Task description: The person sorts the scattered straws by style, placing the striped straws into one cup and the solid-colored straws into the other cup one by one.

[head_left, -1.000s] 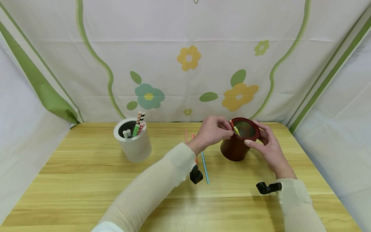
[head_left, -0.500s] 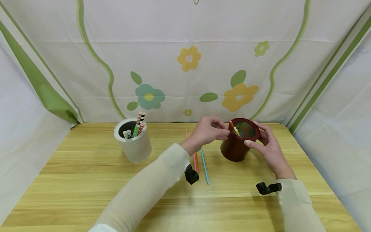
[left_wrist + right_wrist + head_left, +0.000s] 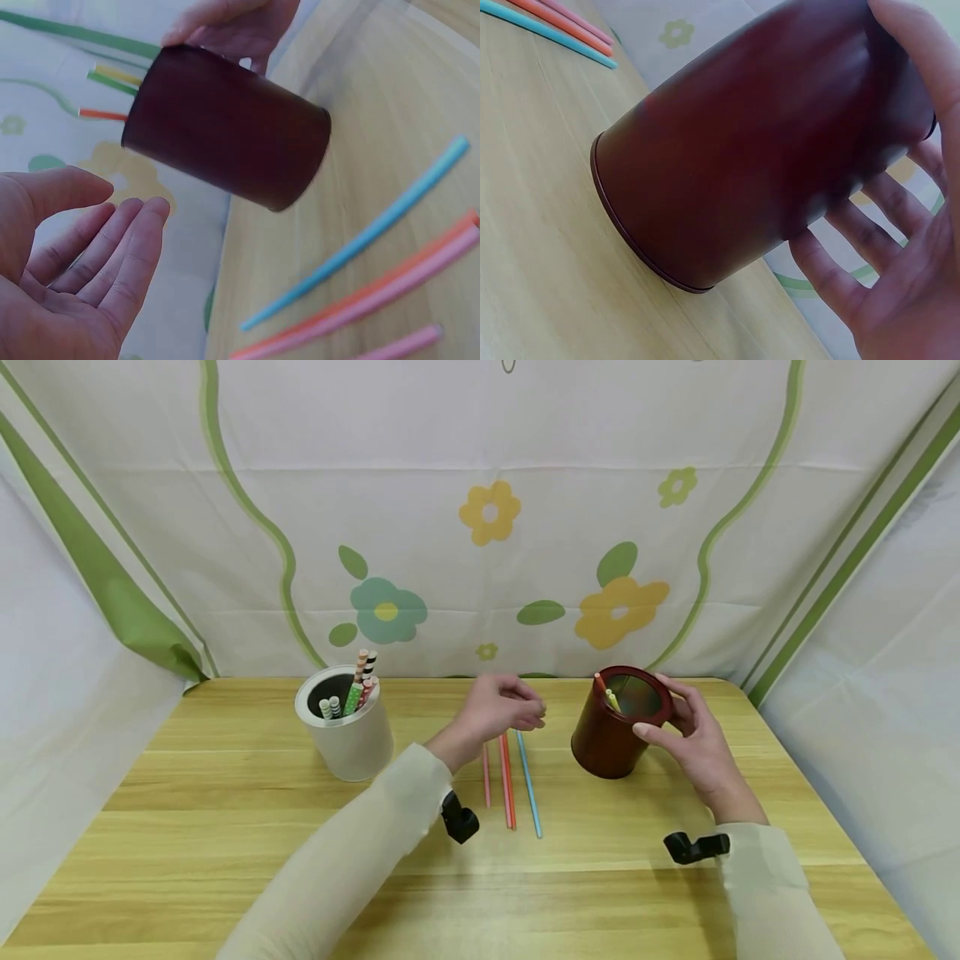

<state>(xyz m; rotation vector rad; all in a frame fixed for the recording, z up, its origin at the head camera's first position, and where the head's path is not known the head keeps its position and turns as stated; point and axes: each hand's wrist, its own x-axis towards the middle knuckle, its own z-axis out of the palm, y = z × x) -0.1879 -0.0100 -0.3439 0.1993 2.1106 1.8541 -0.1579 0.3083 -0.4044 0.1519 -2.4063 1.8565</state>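
Note:
My left hand [image 3: 495, 706] is in the air over the far ends of the straws, its thumb and fingers loosely bent and nothing between them. A blue straw [image 3: 529, 789], an orange straw [image 3: 405, 279] and two pink straws lie below it on the wooden table. My right hand [image 3: 693, 743] grips the right side of a dark red cylindrical cup [image 3: 727, 157], thumb at the near rim and fingers around the far side. Out of the cup's opening poke an orange straw [image 3: 101, 115], a green straw [image 3: 112, 82] and a yellow straw [image 3: 118, 74].
On the left of the table [image 3: 225, 827] stands a white cup [image 3: 354, 747] with several patterned straws [image 3: 352, 697], striped and dotted. A white curtain [image 3: 420, 435] with printed flowers hangs behind the table's back edge, and white fabric flanks both sides.
My left hand has drawn back leftward from the dark red cup's rim to above the loose straws. The right hand keeps its hold on the cup.

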